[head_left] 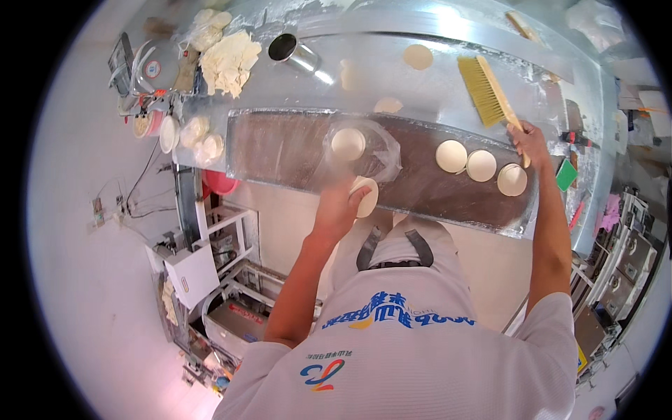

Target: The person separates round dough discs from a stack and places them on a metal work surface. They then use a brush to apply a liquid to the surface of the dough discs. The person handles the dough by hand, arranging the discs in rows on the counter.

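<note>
Left hand point(341, 203) closed around round dough disc point(367, 197) at near edge of dark belt point(280, 147), likely for laying it flat. Right hand point(530, 142) grips brush point(486, 91) by handle, bristles raised off surface point(392, 80). Three discs point(481, 165) in row on belt; disc under plastic film point(348, 143). Beyond: metal cup point(285, 47), dough scraps point(229, 61). Floor left: machine frame point(217, 280).

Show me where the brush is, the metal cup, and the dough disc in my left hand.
Brush point(484, 89), head view, on its yellow bristles.
Metal cup point(283, 47), head view, on its dark opening.
Dough disc point(367, 197), head view, on its pale face beside the left hand point(338, 206).
</note>
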Motion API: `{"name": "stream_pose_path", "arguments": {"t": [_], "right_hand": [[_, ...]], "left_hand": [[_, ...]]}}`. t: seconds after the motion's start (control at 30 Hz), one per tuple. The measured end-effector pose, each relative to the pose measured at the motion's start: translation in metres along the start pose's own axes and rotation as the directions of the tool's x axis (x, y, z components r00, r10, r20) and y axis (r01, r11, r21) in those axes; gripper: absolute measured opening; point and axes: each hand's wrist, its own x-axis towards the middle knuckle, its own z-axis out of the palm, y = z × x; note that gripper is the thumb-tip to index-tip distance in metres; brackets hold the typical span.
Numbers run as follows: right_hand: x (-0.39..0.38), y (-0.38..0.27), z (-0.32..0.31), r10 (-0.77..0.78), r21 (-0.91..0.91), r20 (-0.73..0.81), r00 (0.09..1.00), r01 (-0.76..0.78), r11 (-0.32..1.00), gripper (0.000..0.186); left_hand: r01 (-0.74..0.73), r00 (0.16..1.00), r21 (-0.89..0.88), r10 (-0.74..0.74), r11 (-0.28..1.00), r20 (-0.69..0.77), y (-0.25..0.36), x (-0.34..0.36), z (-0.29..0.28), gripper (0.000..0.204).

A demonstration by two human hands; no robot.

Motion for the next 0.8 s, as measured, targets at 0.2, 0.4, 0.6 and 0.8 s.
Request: {"name": "stream_pose_path", "arguments": {"t": [0.2,0.4,0.6,0.8], "right_hand": [[0.032,0.036,-0.02,-0.503,-0.778,-0.272,0.82,0.12,0.616,0.035],[-0.123,-0.117,0.182,-0.291,0.008,0.227,0.93,0.296,0.955,0.036],[-0.147,-0.129,0.32,0.057,0.481,0.501,0.863,-0.333,0.811,0.038],[-0.091,-0.138,0.366,-0.195,-0.022,0.32,0.927,0.214,0.977,0.032]], "left_hand": [[0.156,0.982,-0.115,-0.167,0.981,-0.092,0.008,-0.004,0.021,0.027],[0.252,0.964,-0.668,-0.243,0.701,0.109,0.002,-0.001,0.02,0.036],[0.305,0.912,-0.868,-0.383,0.392,0.148,-0.042,0.03,0.038,0.039],[0.375,0.898,-0.74,-0.416,0.558,0.141,-0.075,0.068,0.02,0.039]]}}
